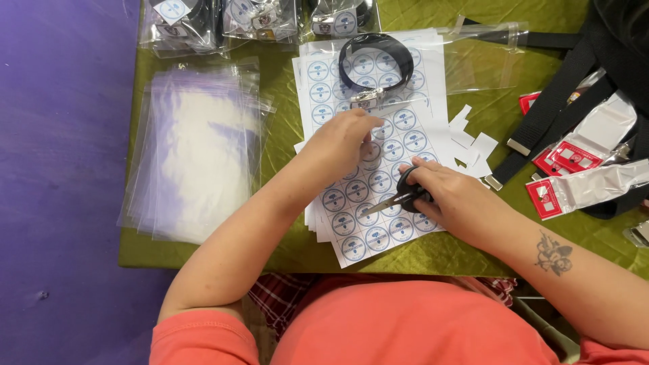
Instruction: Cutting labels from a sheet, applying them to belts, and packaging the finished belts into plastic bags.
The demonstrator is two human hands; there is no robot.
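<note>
The right hand (460, 203) grips black-handled scissors (403, 197) while the left hand (341, 140) pinches the thin, floppy white sheet of round blue stickers (378, 182), probably best held near the cut.

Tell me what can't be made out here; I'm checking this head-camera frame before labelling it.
- Sticker sheet: round prints too small to make out; left hand covers some.
- Scissors: handles hidden inside right hand.
- Packed bags: cut off by the top edge.
- Black straps: run off the right edge.
</note>
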